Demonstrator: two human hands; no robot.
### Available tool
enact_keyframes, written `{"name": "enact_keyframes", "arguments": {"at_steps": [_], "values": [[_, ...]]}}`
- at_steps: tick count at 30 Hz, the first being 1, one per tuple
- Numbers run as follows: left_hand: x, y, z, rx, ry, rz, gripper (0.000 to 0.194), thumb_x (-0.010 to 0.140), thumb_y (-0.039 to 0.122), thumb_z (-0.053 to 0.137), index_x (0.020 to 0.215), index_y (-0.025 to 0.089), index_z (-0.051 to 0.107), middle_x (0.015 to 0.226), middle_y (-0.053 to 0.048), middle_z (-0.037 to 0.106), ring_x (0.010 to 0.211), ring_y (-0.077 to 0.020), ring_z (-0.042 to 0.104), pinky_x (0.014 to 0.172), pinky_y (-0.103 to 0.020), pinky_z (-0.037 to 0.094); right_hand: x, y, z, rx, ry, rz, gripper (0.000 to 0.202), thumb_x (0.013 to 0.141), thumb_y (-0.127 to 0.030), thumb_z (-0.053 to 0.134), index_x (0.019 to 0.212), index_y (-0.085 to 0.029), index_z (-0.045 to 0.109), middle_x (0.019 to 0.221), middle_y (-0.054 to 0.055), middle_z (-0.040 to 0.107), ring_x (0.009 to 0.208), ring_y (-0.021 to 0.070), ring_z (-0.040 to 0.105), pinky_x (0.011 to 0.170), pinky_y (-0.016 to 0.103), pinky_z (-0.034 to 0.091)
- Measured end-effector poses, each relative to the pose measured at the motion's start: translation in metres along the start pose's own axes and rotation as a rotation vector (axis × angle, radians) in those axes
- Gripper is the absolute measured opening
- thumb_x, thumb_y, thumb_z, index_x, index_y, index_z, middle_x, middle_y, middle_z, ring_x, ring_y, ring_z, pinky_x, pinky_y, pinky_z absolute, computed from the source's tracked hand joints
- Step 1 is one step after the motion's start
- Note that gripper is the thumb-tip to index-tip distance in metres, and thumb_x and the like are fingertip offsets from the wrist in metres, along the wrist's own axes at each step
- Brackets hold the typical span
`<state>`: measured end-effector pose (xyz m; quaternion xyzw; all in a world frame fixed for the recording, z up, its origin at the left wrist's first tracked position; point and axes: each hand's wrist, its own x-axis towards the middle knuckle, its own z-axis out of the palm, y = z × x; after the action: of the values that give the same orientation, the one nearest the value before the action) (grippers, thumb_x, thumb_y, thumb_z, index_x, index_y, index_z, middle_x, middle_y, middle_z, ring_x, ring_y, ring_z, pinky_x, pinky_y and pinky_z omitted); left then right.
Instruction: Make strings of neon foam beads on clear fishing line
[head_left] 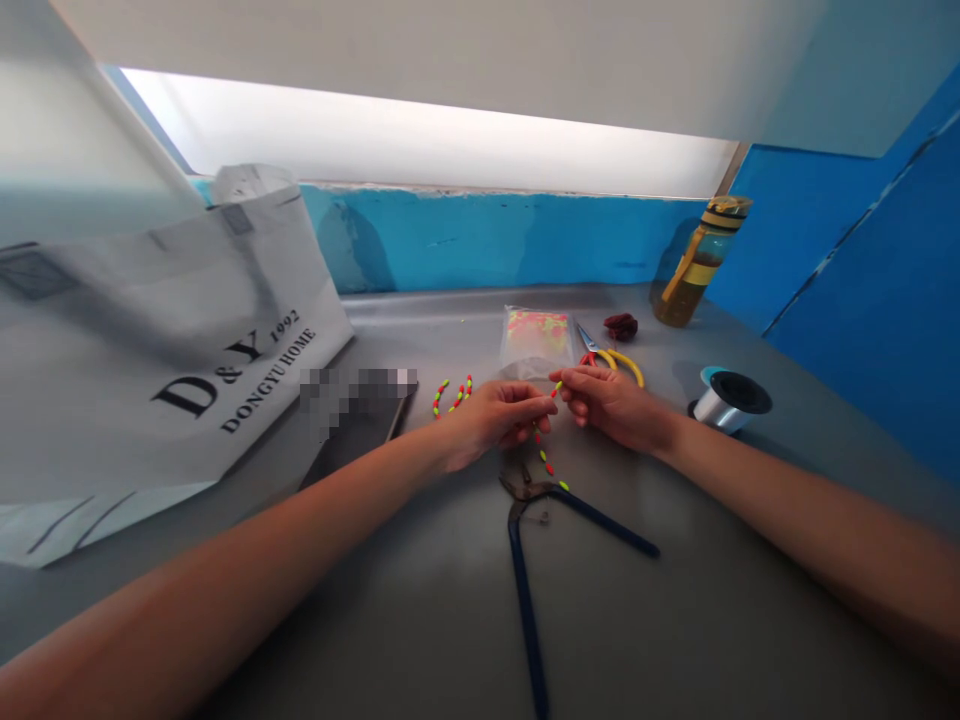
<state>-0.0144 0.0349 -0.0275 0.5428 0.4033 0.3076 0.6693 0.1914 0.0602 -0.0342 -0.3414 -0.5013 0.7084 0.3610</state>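
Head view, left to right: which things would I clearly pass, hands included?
White D&Y bag → left hand → right hand → dark-rimmed spool.

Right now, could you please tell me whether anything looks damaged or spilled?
The blue wall looks damaged: its paint is chipped white along a seam at right. I see no damage to the beads, and nothing looks spilled.
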Motion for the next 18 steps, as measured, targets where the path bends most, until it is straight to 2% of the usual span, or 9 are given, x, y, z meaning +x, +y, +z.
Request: {"name": "enact_keyframes", "arguments": {"at_steps": [4, 11, 18], "values": [[-0.0003, 0.0005, 0.0014, 0.0, 0.013, -0.005, 0.034, 0.076, 0.047, 0.075, 0.09, 0.016, 0.068, 0.077, -0.003, 0.064, 0.055, -0.0074, 0.047, 0.048, -0.02, 0.03, -0.0001, 0.0013, 0.0006, -0.03, -0.016, -0.007, 0.024, 0.079, -0.036, 0.077, 0.094, -0.017, 0.073, 0.073, -0.001, 0.062, 0.058, 0.0082, 0.049, 0.054, 0.022, 0.041], [0.0017, 0.0, 0.0004, 0.023, 0.02, -0.007, 0.032, 0.075, 0.046, 0.075, 0.084, 0.016, 0.067, 0.073, -0.002, 0.063, 0.053, -0.0075, 0.045, 0.047, -0.021, 0.028, 0.0008, 0.0012, 0.0001, 0.008, 0.015, 0.0, 0.023, 0.079, -0.034, 0.077, 0.094, -0.017, 0.074, 0.081, 0.002, 0.066, 0.061, 0.0087, 0.053, 0.056, 0.023, 0.044], [0.0018, -0.0015, -0.0007, 0.01, 0.01, -0.034, 0.028, 0.075, 0.042, 0.075, 0.082, 0.016, 0.066, 0.069, -0.001, 0.062, 0.052, -0.0079, 0.046, 0.047, -0.022, 0.027, 0.0047, 0.0042, -0.0066, 0.096, 0.01, -0.032, 0.021, 0.088, -0.034, 0.068, 0.103, -0.019, 0.072, 0.088, 0.003, 0.069, 0.064, 0.0091, 0.057, 0.057, 0.023, 0.047]]}}
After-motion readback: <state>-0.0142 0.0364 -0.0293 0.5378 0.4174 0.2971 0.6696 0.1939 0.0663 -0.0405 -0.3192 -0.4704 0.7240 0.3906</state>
